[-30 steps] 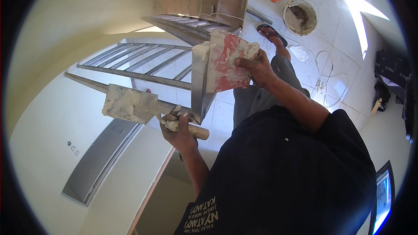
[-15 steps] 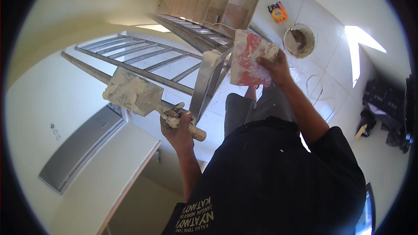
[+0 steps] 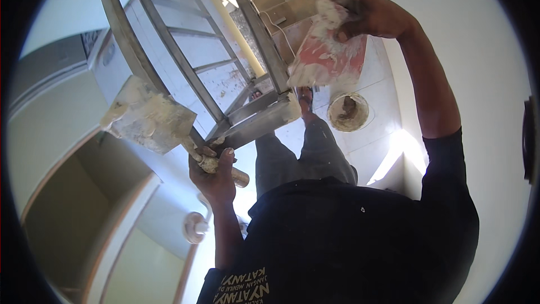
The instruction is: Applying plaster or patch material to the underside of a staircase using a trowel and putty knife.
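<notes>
- The left hand was clenched around the handle of one plaster-caked trowel, whose blade stuck out up and left of the grip.
- The right hand pinched one red, plaster-smeared board, which hung just below the fingers.
- One metal ladder stood between both grips.
- One bucket sat below the board, on the floor.

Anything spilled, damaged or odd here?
Nothing broken. Plaster is smeared over the trowel blade in the left hand, the red board in the right hand and the ladder's top step.
</notes>
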A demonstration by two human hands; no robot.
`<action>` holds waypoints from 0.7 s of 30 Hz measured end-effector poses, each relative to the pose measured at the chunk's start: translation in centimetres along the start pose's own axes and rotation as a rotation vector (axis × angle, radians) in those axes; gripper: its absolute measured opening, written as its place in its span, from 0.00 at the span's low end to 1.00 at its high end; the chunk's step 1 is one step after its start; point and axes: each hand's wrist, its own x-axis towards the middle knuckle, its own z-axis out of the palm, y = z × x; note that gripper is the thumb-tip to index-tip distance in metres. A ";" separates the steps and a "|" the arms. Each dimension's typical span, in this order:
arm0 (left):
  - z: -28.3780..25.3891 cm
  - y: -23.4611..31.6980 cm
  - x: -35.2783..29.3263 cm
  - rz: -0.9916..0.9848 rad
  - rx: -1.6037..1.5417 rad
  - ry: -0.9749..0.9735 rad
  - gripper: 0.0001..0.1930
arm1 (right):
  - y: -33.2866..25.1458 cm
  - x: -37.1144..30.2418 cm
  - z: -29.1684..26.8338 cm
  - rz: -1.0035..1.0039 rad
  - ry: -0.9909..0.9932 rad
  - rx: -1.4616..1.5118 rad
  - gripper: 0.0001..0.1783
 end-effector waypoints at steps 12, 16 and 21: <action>1.6 -0.7 -1.4 0.081 0.050 0.181 0.18 | -5.7 10.3 5.2 -0.023 -0.702 -0.390 0.30; 1.9 -0.5 -1.2 0.086 0.084 0.182 0.18 | -5.2 10.8 5.9 0.006 -0.771 -0.395 0.27; 2.1 -0.2 -1.2 0.063 0.102 0.197 0.19 | -4.2 11.1 6.1 0.023 -0.804 -0.422 0.23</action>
